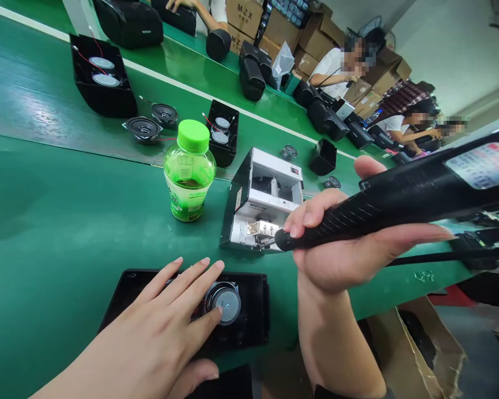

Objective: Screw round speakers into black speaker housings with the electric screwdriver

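Observation:
My left hand [170, 316] lies with fingers spread over a black speaker housing [249, 327] at the table's near edge. Its index finger or thumb touches the round speaker driver [228, 303] inside; the hand covers the housing's left part. My right hand [341, 255] is wrapped round a black electric screwdriver [370, 210], held almost level. The tool's tip is at the front opening of a silver and black screw feeder [274, 194], beside its metal outlet. Whether a screw sits on the tip is too small to tell.
A green-capped bottle [190, 172] stands left of the feeder. Behind are loose drivers [143, 127], open housings [103, 83] and a white-striped green line. Several people work at the far right. A cardboard box [424, 343] is at the lower right.

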`<state>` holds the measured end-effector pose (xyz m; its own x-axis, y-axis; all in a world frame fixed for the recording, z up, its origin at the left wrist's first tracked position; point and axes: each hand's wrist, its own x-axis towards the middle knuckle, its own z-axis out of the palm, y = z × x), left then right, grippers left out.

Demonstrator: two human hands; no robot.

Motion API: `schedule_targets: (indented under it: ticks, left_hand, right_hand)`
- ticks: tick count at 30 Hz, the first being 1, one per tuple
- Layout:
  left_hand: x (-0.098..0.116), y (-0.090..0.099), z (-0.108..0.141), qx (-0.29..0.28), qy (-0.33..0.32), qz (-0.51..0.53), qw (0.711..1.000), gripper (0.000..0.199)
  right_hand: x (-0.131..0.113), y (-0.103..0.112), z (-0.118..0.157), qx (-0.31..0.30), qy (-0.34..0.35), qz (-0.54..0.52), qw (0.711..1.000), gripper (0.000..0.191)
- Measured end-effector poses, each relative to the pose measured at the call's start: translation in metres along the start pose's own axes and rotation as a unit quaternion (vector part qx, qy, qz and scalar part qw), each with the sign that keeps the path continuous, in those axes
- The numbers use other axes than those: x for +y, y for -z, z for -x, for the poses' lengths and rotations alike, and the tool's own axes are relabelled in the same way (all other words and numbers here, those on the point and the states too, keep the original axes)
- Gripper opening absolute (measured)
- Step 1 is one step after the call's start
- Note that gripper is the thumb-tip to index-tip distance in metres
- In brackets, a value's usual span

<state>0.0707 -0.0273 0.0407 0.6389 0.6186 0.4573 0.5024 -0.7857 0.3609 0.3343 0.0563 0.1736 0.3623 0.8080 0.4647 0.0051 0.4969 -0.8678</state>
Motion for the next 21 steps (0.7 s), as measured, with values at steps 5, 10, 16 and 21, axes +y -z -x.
schedule_targets:
  ticks: [5, 10, 16, 21]
  left_hand:
    - [0.0, 0.014, -0.019, -0.001, 0.008, -0.004, 1.0, 0.056]
    - [0.005, 0.027, -0.057, 0.011, -0.004, -0.016, 1.0, 0.043]
    - [0.017, 0.021, -0.081, 0.03, 0.012, 0.048, 0.998, 0.042]
    - [0.013, 0.025, -0.095, 0.021, 0.043, 0.17, 0.984, 0.027]
  right_hand:
    - [-0.032, 0.001, 0.007, 0.003, -0.005, 0.019, 1.0, 0.074]
    - [-0.053, 0.005, 0.013, -0.023, -0.019, 0.012, 0.999, 0.062]
    - [-0.066, 0.018, 0.028, -0.047, -0.049, -0.076, 0.995, 0.045]
    - [-0.077, 0.031, 0.038, -0.078, -0.052, -0.046, 0.995, 0.023]
